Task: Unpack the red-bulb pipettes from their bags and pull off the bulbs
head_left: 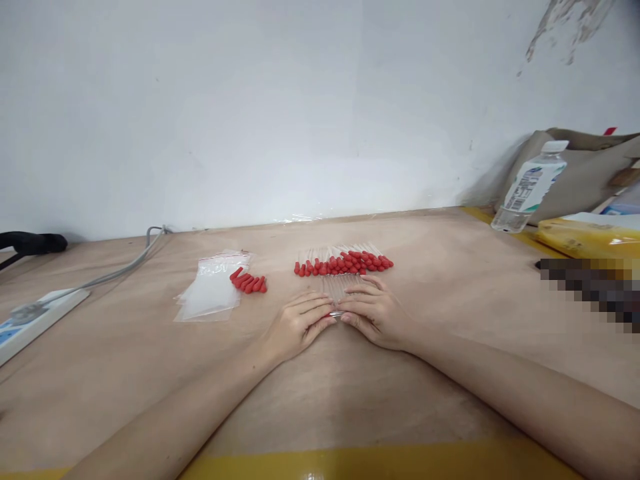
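My left hand (303,323) and my right hand (373,310) meet at the middle of the table, thumbs and fingers closed. Between their fingertips shows a short stretch of a clear glass dropper tube (337,313), with a bit of red at the left fingertips; most of it is hidden. Just beyond my fingers lies a row of bare glass tubes (340,285), partly covered by my right hand. Behind them is a pile of glass droppers with red rubber bulbs (345,263), bulbs toward me. Several loose red rubber bulbs (249,281) lie left, on the edge of clear plastic bags (213,287).
A power strip (45,320) with a grey cable (120,270) sits at the left, near a black object (40,243). At the right stand a plastic bottle (533,187), a grey bag (585,173) and a yellow packet (590,233). The wall (250,113) bounds the table behind.
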`<state>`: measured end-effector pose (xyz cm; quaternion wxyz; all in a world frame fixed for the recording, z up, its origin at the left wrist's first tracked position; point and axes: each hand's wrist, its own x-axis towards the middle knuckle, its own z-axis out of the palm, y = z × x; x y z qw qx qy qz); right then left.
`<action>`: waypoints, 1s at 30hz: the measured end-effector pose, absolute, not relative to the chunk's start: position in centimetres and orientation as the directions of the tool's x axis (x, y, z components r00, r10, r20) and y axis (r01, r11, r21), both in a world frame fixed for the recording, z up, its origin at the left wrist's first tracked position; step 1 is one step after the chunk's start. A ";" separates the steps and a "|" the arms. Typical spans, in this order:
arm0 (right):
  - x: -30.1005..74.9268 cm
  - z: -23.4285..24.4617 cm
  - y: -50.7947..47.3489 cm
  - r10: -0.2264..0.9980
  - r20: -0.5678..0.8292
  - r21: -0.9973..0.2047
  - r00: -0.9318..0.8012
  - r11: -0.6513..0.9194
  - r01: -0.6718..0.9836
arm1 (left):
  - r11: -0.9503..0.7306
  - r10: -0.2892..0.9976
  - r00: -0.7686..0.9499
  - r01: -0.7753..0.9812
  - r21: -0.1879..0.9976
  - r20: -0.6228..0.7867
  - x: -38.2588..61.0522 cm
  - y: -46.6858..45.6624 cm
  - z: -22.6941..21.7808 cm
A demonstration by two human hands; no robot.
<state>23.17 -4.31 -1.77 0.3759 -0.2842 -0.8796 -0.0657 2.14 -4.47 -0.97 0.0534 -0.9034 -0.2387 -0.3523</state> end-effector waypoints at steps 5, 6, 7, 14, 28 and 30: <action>23.0 -1.3 -4.6 0.460 0.719 -0.118 -0.521 0.819 0.562 | -0.881 0.363 0.647 0.472 0.021 0.671 2.1 -4.6 -1.0; 23.0 -1.3 -4.7 0.459 0.718 -0.117 -0.524 0.821 0.559 | -0.883 0.362 0.648 0.470 0.022 0.670 2.1 -4.6 -1.0; 22.9 -1.3 -4.7 0.455 0.713 -0.113 -0.534 0.825 0.554 | -0.884 0.361 0.647 0.466 0.026 0.672 2.1 -4.6 -1.1; 22.7 -1.5 -4.7 0.352 0.715 -0.043 -0.604 0.884 0.465 | -0.890 0.388 0.679 0.451 0.063 0.623 2.1 -4.8 -0.7; 23.3 -1.5 -5.5 0.231 0.752 0.127 -0.618 0.869 0.478 | -0.901 0.413 0.734 0.417 0.122 0.538 1.8 -5.2 -0.4; 23.5 -1.7 -5.7 0.225 0.745 0.151 -0.628 0.860 0.487 | -0.907 0.397 0.735 0.405 0.114 0.550 1.8 -5.2 -0.4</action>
